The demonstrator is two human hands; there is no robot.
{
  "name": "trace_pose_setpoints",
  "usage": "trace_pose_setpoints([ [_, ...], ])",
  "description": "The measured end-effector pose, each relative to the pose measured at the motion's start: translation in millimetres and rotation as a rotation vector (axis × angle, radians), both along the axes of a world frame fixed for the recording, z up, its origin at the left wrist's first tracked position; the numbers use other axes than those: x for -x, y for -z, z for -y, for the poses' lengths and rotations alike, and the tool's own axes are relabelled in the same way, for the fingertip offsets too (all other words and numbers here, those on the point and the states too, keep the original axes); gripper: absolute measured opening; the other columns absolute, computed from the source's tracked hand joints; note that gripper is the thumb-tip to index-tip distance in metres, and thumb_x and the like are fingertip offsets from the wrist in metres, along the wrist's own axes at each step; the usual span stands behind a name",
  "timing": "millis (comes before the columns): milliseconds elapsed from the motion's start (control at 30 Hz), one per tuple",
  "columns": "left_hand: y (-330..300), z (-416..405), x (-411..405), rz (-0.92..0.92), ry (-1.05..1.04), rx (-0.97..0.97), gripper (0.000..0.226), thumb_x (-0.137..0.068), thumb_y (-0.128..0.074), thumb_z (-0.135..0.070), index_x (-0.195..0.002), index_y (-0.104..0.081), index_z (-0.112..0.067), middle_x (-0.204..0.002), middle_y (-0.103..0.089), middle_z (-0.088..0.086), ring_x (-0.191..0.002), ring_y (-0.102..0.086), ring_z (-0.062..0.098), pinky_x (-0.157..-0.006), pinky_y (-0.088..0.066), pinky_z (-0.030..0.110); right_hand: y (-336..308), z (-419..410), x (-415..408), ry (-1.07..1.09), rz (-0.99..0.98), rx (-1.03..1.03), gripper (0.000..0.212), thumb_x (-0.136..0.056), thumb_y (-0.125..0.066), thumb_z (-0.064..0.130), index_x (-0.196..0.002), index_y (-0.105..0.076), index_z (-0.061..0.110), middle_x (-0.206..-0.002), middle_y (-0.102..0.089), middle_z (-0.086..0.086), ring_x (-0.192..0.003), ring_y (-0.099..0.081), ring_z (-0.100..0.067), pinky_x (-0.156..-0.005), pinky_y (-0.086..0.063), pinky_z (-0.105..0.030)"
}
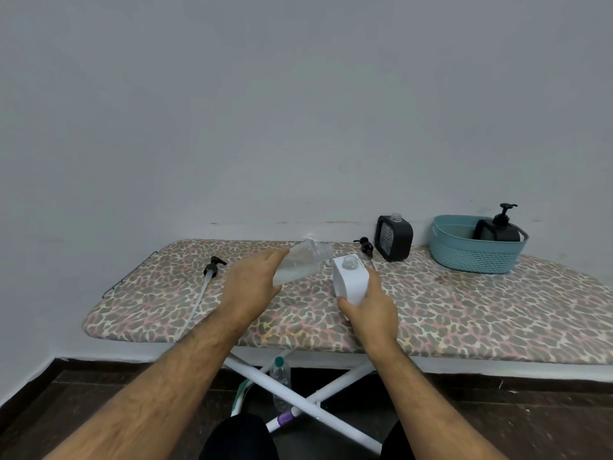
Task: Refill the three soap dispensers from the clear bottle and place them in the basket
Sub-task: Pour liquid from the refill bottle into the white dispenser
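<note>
clear bottle (303, 262): left hand (253, 287) is wrapped around it, tipped sideways with the open mouth right at the white dispenser's neck; looks maybe a third full of cloudy liquid

white dispenser (351, 282): right hand (371, 310) grips it from below, tilted a bit over the surface (464, 313), cap off; can't see how much is inside

black dispenser (394, 238): stands open on the surface near the wall, no pump on it, contents hard to tell

basket (477, 249): teal, far right on the surface, holds one black dispenser with pump on (499, 227), lower half hidden by the basket wall

count: three dispensers total (one white, two black), two loose pumps (212, 265) on the surface, one by the left edge with a long tube, one (365, 244) beside the open black one

hard to see: another bottle (281, 380) on the floor under the surface, partly behind the crossed legs
</note>
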State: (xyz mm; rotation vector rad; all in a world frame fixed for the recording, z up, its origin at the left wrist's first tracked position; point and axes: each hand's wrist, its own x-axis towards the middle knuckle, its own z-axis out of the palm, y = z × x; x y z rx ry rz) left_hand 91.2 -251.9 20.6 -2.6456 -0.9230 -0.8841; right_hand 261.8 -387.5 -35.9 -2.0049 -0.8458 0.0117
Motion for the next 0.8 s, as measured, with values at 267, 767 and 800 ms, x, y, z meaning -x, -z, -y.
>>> trace_pose_setpoints([
  [267,-3.1,3.2,-8.6,-0.061,0.001,-0.026,0.077,-0.060,-0.091,-0.021,-0.130,-0.059,-0.022,-0.116,-0.071,-0.001,-0.095,-0.068,0.024,-0.074,-0.055,0.036,2.5,-0.6,-2.4,0.014,-0.003,0.006,0.076,-0.081,-0.077,0.038,-0.145,-0.038,0.028,-0.114,-0.070,-0.003,-0.098,-0.066,-0.023,-0.072,-0.044,-0.025],
  [767,-14.5,11.8,-18.1,-0.136,-0.001,-0.053,0.077,-0.061,-0.092,-0.023,-0.130,-0.060,-0.022,-0.119,-0.070,0.001,-0.096,-0.069,0.024,-0.074,-0.055,0.036,6.0,-2.3,-4.9,0.019,0.016,0.010,0.079,-0.079,-0.077,0.040,-0.146,-0.036,0.027,-0.115,-0.069,-0.002,-0.099,-0.067,-0.023,-0.079,-0.053,-0.032],
  [800,-15.2,12.2,-18.4,-0.137,-0.002,-0.054,0.077,-0.061,-0.092,-0.023,-0.131,-0.059,-0.022,-0.120,-0.069,0.001,-0.097,-0.068,0.024,-0.076,-0.055,0.037,6.2,-2.0,-5.2,0.018,0.016,0.013,0.079,-0.079,-0.077,0.041,-0.146,-0.036,0.028,-0.115,-0.069,-0.002,-0.099,-0.067,-0.023,-0.079,-0.054,-0.033],
])
